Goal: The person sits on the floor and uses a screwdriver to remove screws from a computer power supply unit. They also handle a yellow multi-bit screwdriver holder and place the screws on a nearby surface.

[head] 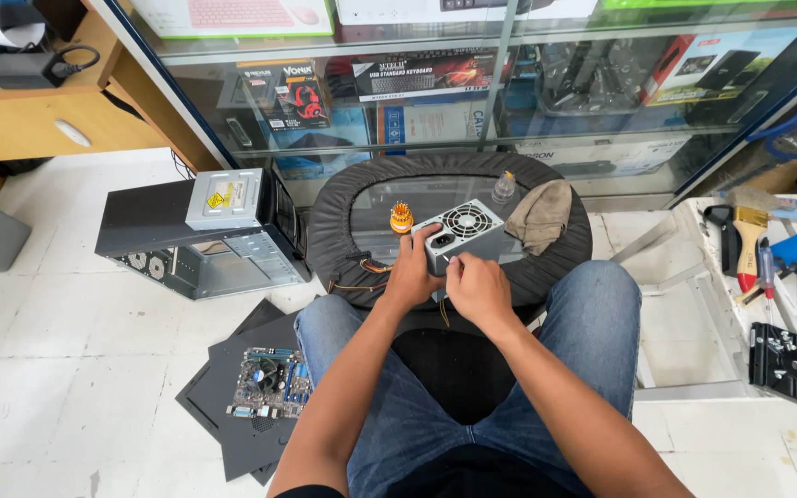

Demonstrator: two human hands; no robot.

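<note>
The left hand grips the grey power supply unit on the round surface, fingers wrapped over its near corner. The right hand pinches at its near edge, fingers narrow. The casing looks closed, wires trailing left of the fingers; the open computer case and motherboard lie apart.

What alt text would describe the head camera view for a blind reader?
Both hands, left hand and right hand, hold a grey power supply unit on a round black stool. An open computer case and motherboard lie on the floor.
</note>
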